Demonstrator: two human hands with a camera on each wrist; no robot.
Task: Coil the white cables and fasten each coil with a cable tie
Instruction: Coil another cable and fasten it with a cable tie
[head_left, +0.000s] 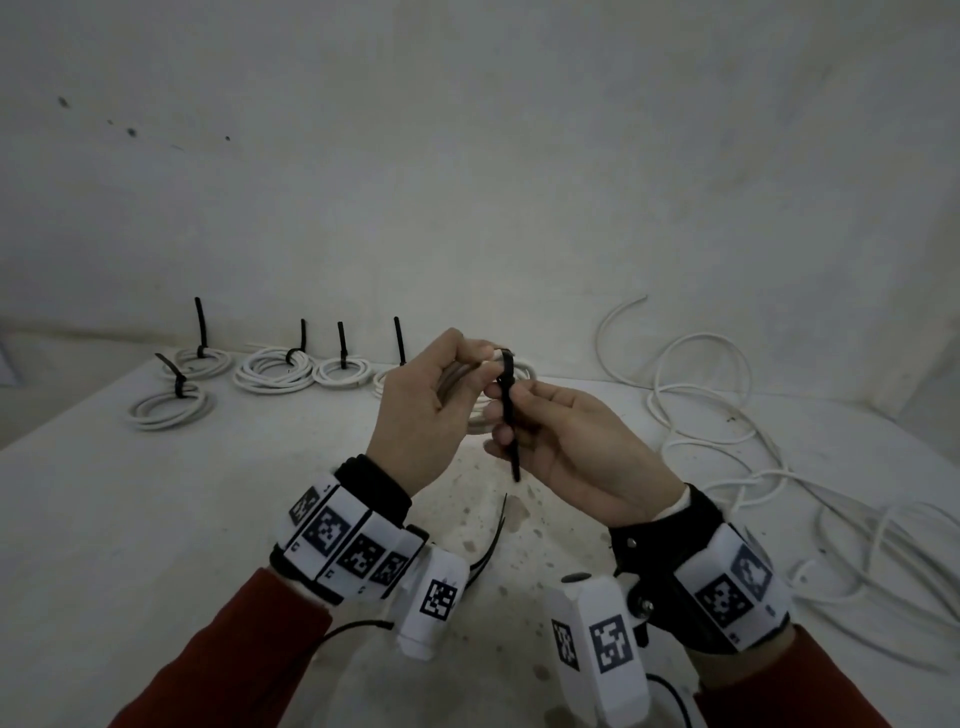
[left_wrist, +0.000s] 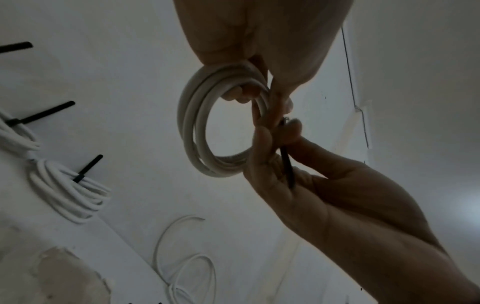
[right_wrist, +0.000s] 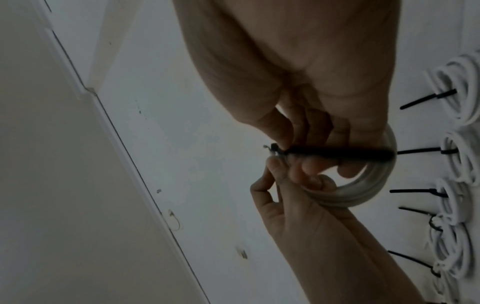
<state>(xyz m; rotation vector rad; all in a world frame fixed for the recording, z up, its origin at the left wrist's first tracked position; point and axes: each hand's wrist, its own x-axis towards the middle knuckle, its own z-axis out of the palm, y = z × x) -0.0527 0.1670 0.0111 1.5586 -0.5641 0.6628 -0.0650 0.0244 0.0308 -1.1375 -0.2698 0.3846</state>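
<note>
My left hand (head_left: 475, 361) grips a small coil of white cable (left_wrist: 192, 127), held up above the table. In the head view my hands hide most of this coil. A black cable tie (head_left: 509, 410) wraps over the coil's top and its tail hangs down. My right hand (head_left: 501, 418) pinches that tail just to the right of the coil. In the right wrist view the tie (right_wrist: 337, 153) runs straight between the right hand's fingers, with its head beside the left hand's fingertips (right_wrist: 275, 164). The coil (right_wrist: 376, 189) hangs behind them.
Several tied coils (head_left: 275, 371) with upright black tie tails lie along the back left of the white table (head_left: 156, 519). Loose white cable (head_left: 701, 395) sprawls over the right side. Spare black ties (head_left: 491, 545) lie near my wrists. A wall rises behind the table.
</note>
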